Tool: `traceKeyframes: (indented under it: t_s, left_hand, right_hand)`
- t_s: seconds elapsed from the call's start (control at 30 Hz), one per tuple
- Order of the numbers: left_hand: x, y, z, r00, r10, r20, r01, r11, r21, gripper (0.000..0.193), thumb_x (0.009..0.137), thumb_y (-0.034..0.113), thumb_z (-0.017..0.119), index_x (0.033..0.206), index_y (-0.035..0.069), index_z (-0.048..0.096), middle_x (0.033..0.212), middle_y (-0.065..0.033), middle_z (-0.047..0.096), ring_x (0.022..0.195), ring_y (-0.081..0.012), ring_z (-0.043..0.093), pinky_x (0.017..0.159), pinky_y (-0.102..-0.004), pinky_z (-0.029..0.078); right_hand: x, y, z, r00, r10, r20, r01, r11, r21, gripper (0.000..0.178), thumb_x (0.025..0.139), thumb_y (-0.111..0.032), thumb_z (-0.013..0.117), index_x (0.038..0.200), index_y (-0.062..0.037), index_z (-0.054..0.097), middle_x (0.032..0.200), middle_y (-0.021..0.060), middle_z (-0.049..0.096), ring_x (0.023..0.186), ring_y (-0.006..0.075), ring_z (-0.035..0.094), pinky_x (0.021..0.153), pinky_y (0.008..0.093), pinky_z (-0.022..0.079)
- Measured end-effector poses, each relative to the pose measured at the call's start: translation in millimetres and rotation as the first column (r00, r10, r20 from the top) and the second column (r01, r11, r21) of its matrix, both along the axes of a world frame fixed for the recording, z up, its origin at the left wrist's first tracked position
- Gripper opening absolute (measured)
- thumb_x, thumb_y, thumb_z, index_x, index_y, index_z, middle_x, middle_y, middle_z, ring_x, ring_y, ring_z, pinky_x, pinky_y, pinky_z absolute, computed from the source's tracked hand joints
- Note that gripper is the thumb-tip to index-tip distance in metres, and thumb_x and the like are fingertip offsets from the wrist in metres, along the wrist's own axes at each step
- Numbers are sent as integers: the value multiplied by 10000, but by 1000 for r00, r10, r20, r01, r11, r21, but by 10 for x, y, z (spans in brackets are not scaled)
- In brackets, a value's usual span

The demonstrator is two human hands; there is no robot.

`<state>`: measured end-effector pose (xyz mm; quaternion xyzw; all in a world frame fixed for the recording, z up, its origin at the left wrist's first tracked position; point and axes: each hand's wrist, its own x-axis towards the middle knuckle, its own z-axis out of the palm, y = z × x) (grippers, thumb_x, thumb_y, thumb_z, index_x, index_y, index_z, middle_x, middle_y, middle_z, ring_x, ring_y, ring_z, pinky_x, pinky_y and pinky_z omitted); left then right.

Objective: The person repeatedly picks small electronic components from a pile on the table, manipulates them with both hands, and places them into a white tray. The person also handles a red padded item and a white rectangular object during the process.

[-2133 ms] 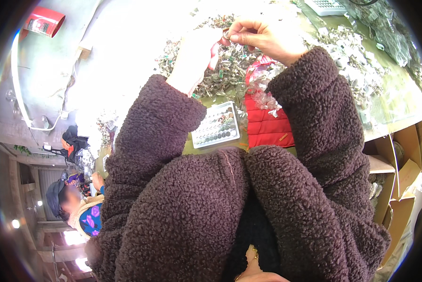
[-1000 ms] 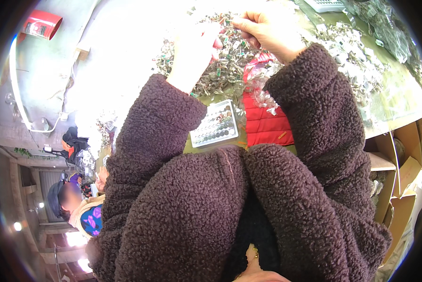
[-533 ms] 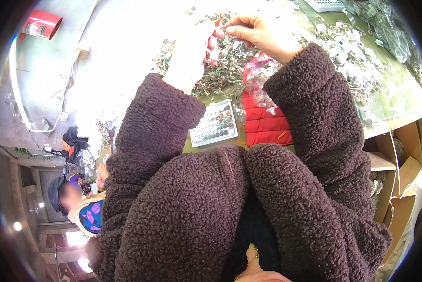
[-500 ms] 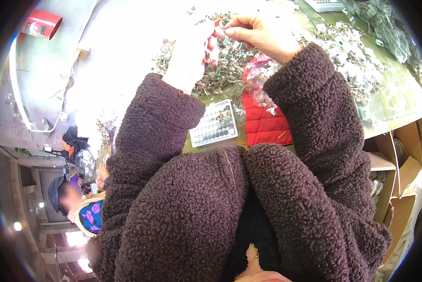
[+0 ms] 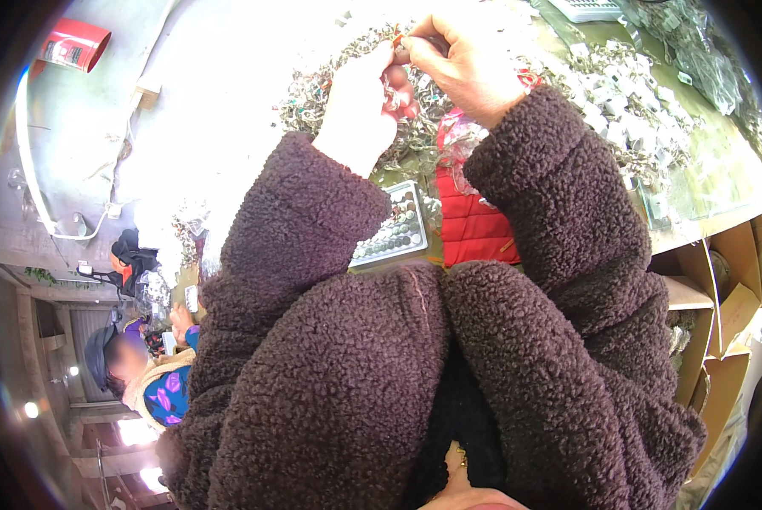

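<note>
Both my hands meet over the far middle of the table, fingertips together. Between them shows a small orange piece (image 5: pixel 397 39), too small to make out its kind. My left hand (image 5: pixel 362 110), pale in the glare, is closed on it, its other fingers curled. My right hand (image 5: pixel 468 75) pinches at the same piece with thumb and forefinger. Under and around the hands lies a heap of small tangled metallic-looking bits (image 5: pixel 310 100), a few of them green. Nearer to me sits a white tray (image 5: pixel 422 212) with rows of small round pieces, partly hidden by my left sleeve.
Red quilted cloth (image 5: pixel 474 231) lies right of the tray, with clear plastic on it. At right are a pile of small white pieces (image 5: pixel 632 106), clear plastic bags (image 5: pixel 708 72) and cardboard boxes (image 5: pixel 732 319). A red container (image 5: pixel 75 45) and another person (image 5: pixel 164 395) are at left.
Both hands have shifted slightly; my left hand moved right and its sleeve now covers more of the tray. My right hand moved a little left. The other person's hand has moved slightly.
</note>
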<state>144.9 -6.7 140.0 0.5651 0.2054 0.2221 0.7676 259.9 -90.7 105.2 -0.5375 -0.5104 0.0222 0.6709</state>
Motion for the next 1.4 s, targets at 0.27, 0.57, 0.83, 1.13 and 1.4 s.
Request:
traceKeyframes:
  t_s: [0.27,0.57,0.83,1.13,1.4]
  left_hand:
    - [-30,1,17,999,-20,-36,25,989,145,274,925,231,467,906,-28,555,625,-15,465,514,-144,455,485,-301,416]
    - [-35,29,54,997,-36,72,39,998,-43,208,930,212,463,854,27,522,621,1,439,523,-136,427,521,-302,387]
    - [-48,85,7,976,-201,88,217,946,-241,221,927,224,484,863,19,539,614,6,414,536,-140,399,542,-318,369]
    - [-41,-28,68,996,-78,50,84,986,-147,232,931,213,454,883,6,547,625,-9,428,548,-143,446,513,-313,396]
    - [-57,-46,65,993,-6,115,-15,984,180,202,928,202,466,879,21,541,635,-15,465,483,-130,464,462,-282,414]
  right_hand:
    - [-24,-90,74,996,-52,-79,46,996,-71,148,869,-110,561,938,21,577,793,144,605,736,249,584,690,347,470]
    - [55,-9,-16,937,160,-309,-173,985,-14,134,882,-149,602,943,-37,564,785,8,572,683,81,551,647,219,455]
    - [23,4,6,855,-413,315,380,911,163,106,855,-79,574,913,3,541,787,79,585,663,157,550,615,306,458]
    - [-166,-144,168,779,331,-533,-324,940,109,295,878,-140,571,1116,15,492,783,100,626,727,144,623,589,258,484]
    - [-89,-157,162,762,388,-518,-282,920,274,208,851,-145,609,1014,-36,539,759,5,559,605,67,500,523,201,414]
